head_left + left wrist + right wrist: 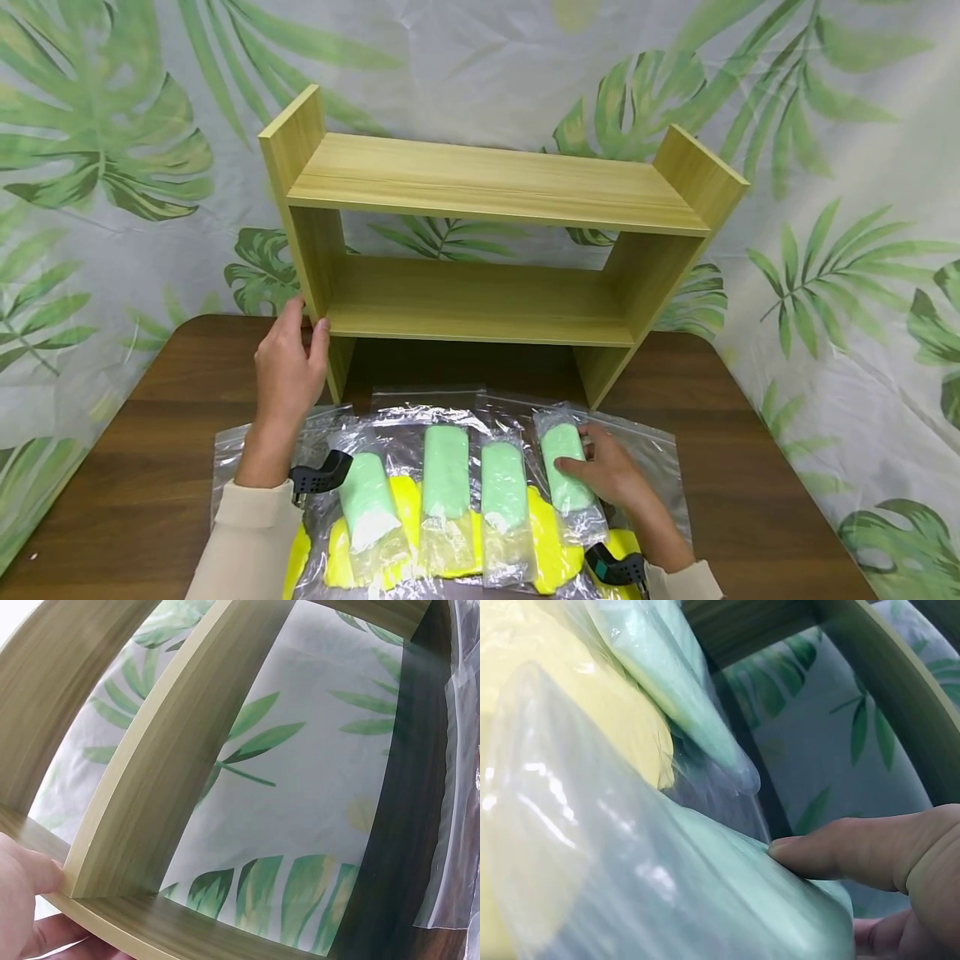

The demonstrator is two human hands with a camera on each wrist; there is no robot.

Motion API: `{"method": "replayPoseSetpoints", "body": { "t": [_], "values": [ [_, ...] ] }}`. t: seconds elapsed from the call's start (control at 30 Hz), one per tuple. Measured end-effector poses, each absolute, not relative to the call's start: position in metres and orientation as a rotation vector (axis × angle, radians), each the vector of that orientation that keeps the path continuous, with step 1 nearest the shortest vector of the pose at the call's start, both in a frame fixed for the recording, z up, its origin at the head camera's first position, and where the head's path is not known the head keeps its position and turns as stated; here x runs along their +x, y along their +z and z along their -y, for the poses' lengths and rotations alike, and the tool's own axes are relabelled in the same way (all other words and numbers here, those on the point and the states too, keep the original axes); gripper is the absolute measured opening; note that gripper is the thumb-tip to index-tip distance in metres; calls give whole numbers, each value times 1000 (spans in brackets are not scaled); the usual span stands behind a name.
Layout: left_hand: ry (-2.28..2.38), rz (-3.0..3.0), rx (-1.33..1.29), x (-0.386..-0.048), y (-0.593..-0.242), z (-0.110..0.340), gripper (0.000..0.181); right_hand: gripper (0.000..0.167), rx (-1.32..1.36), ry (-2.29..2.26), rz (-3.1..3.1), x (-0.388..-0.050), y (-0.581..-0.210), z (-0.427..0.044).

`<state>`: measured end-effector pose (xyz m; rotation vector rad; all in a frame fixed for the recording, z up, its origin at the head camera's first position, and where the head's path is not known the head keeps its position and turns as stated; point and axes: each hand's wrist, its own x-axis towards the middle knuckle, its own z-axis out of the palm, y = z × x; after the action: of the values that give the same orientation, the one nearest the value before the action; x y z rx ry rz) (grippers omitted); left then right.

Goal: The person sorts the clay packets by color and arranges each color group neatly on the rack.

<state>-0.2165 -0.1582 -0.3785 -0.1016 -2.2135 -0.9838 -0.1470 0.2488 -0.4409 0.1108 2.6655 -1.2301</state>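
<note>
Found rightmost packet (pixel 557 442) pale green, oblong, clear-wrapped (creased, glossy), pinched between thumb and fingers of right hand (pixel 613 471). Found shelf (pixel 480 300) likewise gripped by left hand (pixel 287 371).

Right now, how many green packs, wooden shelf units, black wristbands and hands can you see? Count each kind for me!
Green packs: 4
Wooden shelf unit: 1
Black wristbands: 2
Hands, left hand and right hand: 2
Total: 9
</note>
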Motion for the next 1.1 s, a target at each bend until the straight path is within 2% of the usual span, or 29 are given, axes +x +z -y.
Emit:
{"method": "replayPoseSetpoints", "body": {
  "t": [0.73, 1.1],
  "values": [
    [-985, 2203, -107, -217, -378, 158, 35, 60, -41, -1546, -2533, -150, -434, -247],
    [-989, 2203, -109, -218, -379, 158, 35, 58, 63, -1696, -2418, -148, -421, -246]
  ]
}}
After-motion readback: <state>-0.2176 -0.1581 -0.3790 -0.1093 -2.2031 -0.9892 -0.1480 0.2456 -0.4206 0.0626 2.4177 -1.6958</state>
